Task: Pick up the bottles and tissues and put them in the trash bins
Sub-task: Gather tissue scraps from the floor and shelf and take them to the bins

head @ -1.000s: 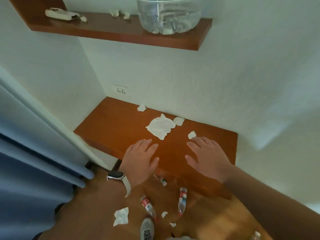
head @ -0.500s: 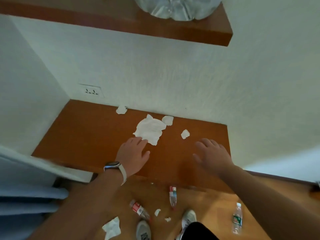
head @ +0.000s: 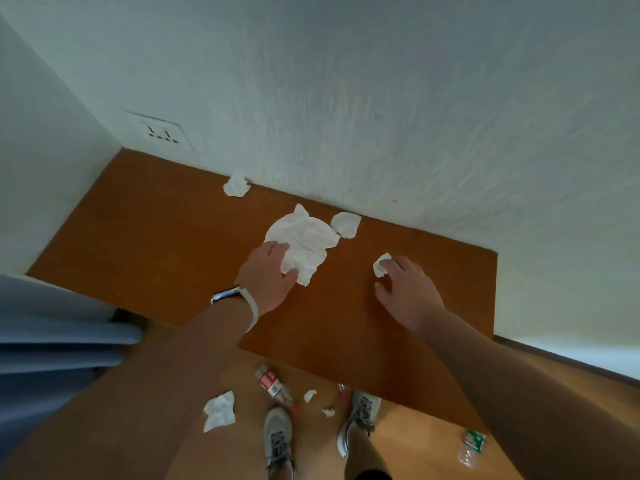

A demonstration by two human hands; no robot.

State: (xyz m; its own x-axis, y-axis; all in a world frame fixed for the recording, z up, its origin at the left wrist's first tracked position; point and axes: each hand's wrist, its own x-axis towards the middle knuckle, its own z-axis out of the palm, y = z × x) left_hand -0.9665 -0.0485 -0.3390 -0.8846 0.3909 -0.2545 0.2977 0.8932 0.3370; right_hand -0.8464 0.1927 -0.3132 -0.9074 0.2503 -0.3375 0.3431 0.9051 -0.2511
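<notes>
Your left hand [head: 270, 278] pinches the near corner of the big tissue [head: 306, 242] between curled fingers and thumb; the rest of it lies flat on the surface [head: 156, 237]. Your right hand [head: 408, 292] is spread and relaxed, fingertips touching a scrap [head: 381, 265] and holding nothing. Two more wads [head: 236, 185] lie by the wall. On the floor [head: 415, 438] by your shoes lie a bottle [head: 273, 386] and a tissue [head: 219, 410].

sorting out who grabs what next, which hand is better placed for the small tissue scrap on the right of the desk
Right. The right hand has its fingers at the small tissue scrap; the left hand is busy gripping the large tissue.
</notes>
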